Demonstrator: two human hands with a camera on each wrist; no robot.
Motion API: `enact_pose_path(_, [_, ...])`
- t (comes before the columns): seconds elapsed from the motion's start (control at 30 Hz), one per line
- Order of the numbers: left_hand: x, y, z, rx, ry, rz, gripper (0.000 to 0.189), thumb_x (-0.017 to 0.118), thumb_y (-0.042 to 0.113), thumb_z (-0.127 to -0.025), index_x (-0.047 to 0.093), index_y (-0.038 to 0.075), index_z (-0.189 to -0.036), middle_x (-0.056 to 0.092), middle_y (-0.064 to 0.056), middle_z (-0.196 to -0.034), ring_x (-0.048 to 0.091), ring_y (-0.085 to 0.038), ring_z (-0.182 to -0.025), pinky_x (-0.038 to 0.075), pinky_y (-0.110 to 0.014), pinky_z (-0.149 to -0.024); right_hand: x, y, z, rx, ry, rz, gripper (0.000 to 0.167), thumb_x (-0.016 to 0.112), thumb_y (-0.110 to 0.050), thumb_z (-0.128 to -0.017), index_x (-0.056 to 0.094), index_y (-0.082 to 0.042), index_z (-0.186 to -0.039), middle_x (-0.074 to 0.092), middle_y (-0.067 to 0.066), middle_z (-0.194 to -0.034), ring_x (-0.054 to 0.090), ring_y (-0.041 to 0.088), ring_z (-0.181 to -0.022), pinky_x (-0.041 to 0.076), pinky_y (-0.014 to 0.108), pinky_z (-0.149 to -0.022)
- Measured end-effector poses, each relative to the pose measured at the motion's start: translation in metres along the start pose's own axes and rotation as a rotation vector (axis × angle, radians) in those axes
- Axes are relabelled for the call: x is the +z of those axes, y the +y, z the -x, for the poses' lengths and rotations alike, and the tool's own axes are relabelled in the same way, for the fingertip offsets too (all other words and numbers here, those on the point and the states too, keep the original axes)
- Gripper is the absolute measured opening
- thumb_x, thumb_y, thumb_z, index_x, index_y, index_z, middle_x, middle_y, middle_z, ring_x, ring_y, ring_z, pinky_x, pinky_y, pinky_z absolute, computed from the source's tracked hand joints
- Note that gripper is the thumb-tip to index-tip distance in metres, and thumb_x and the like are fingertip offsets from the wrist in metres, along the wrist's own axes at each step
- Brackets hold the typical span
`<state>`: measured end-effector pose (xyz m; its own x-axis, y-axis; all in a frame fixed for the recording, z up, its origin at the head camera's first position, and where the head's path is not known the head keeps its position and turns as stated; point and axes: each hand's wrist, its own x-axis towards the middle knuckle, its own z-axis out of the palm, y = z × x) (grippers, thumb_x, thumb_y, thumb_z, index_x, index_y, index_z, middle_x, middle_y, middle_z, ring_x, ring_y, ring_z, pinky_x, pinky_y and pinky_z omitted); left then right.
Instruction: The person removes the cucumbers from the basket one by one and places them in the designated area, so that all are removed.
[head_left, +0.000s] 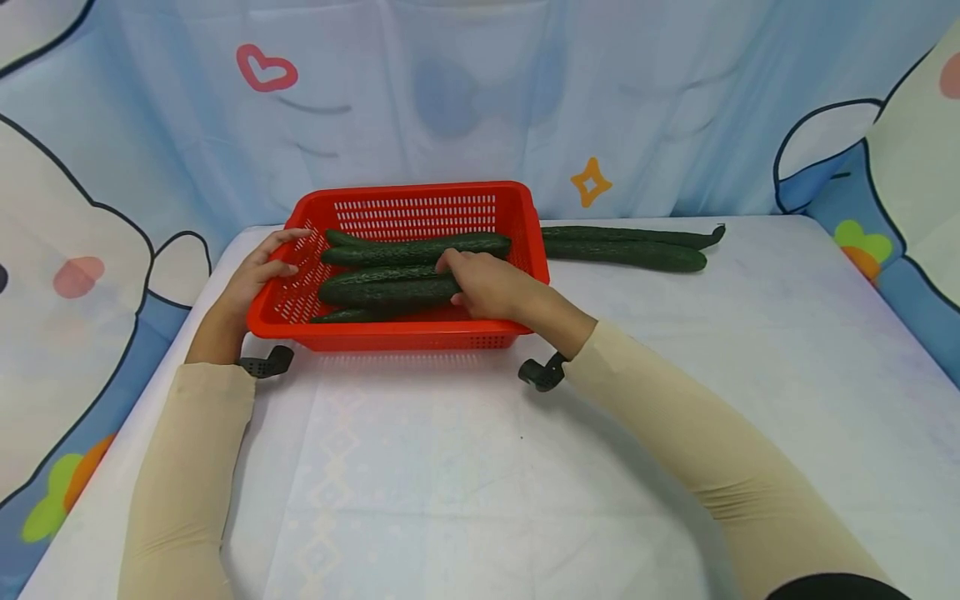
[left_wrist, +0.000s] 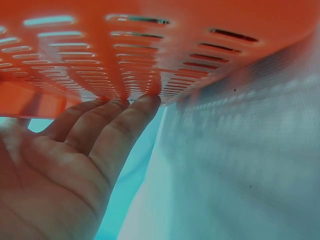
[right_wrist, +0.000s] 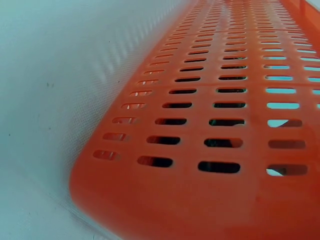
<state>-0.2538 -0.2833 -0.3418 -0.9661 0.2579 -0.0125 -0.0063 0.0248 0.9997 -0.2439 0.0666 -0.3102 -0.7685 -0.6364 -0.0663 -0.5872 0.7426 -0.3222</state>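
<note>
A red slotted plastic basket (head_left: 408, 330) holds several dark green cucumbers (head_left: 420, 250), laid lengthwise. My left hand (head_left: 251, 279) grips its left end, with digits over the rim. Seen from the left wrist, the other fingers (left_wrist: 117, 125) of that hand are stretched against the slotted outer wall (left_wrist: 190, 30). My right hand (head_left: 498, 287) reaches over the basket's right front corner and grips a cucumber (head_left: 382, 293) by its right end, low among the others. The right wrist view shows only the basket's outer side (right_wrist: 200, 200), with the hand itself out of sight.
Two long cucumbers (head_left: 626, 253) lie on the white-covered table (head_left: 420, 467), right of the basket, their left ends hidden behind it. A printed blue curtain (head_left: 465, 100) hangs right behind the table's back edge.
</note>
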Motion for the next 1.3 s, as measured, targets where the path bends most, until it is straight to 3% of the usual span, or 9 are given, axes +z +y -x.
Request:
enact_pose_path(0.23, [0.0,-0.002,-0.001,0.013,0.013,-0.038,0.052,0.049,0.004,-0.097,0.044,0.029,-0.143,0.035,-0.01,-0.147,0.053,-0.02,-0.116,0.059,-0.024,-0.08,0.0,0.0,0.002,-0.044,0.07,-0.05,0.047,0.06,-0.012,-0.096,0.041,-0.007,-0.139,0.061,0.013,-0.122,0.06,0.021,-0.093,0.054,0.032,-0.085])
enact_pose_path(0.47, [-0.001,-0.002,-0.002,0.033,-0.006,-0.031,0.052,0.048,0.002,-0.097,0.044,0.027,-0.143,0.036,-0.01,-0.146,0.053,-0.022,-0.116,0.059,-0.024,-0.081,-0.002,-0.001,0.006,-0.094,0.142,-0.055,0.046,0.059,-0.002,-0.094,0.043,-0.007,-0.136,0.056,0.012,-0.133,0.057,0.022,-0.108,0.052,0.033,-0.093])
enact_pose_path(0.57, [-0.001,-0.002,-0.002,0.034,-0.004,-0.033,0.052,0.048,0.002,-0.097,0.045,0.027,-0.142,0.036,-0.01,-0.145,0.054,-0.021,-0.114,0.059,-0.024,-0.08,-0.003,-0.002,0.007,-0.11,0.18,-0.047,0.047,0.06,0.002,-0.091,0.045,-0.007,-0.135,0.058,0.011,-0.129,0.056,0.022,-0.11,0.051,0.033,-0.094])
enact_pose_path(0.73, [-0.001,-0.001,-0.001,0.017,-0.001,-0.015,0.051,0.047,0.002,-0.097,0.044,0.027,-0.142,0.034,-0.011,-0.147,0.055,-0.02,-0.114,0.059,-0.024,-0.08,-0.003,0.0,0.009,-0.104,0.238,-0.032,0.05,0.06,0.004,-0.089,0.046,-0.009,-0.135,0.059,0.01,-0.124,0.055,0.022,-0.113,0.047,0.04,-0.098])
enact_pose_path(0.93, [-0.002,-0.002,-0.001,0.002,0.002,-0.005,0.051,0.047,0.002,-0.097,0.045,0.027,-0.141,0.034,-0.011,-0.148,0.058,-0.02,-0.113,0.06,-0.026,-0.079,-0.002,0.002,0.01,-0.104,0.297,-0.051,0.053,0.055,0.007,-0.087,0.047,-0.009,-0.137,0.054,0.009,-0.136,0.051,0.024,-0.124,0.039,0.048,-0.107])
enact_pose_path(1.17, [-0.001,-0.002,-0.001,0.01,-0.009,-0.019,0.051,0.046,0.003,-0.097,0.045,0.028,-0.141,0.032,-0.013,-0.149,0.058,-0.015,-0.111,0.059,-0.025,-0.08,-0.003,0.003,0.014,-0.186,0.465,-0.064,0.039,0.053,0.003,-0.093,0.05,-0.003,-0.132,0.058,0.013,-0.13,0.053,0.029,-0.123,0.04,0.05,-0.109])
enact_pose_path(1.3, [-0.002,-0.001,-0.001,0.016,0.004,-0.039,0.051,0.048,0.003,-0.096,0.046,0.029,-0.14,0.04,-0.007,-0.144,0.061,-0.015,-0.109,0.06,-0.025,-0.08,-0.004,0.003,0.021,-0.193,0.556,-0.072,0.036,0.056,-0.002,-0.095,0.051,-0.002,-0.131,0.059,0.015,-0.127,0.056,0.029,-0.116,0.043,0.048,-0.105])
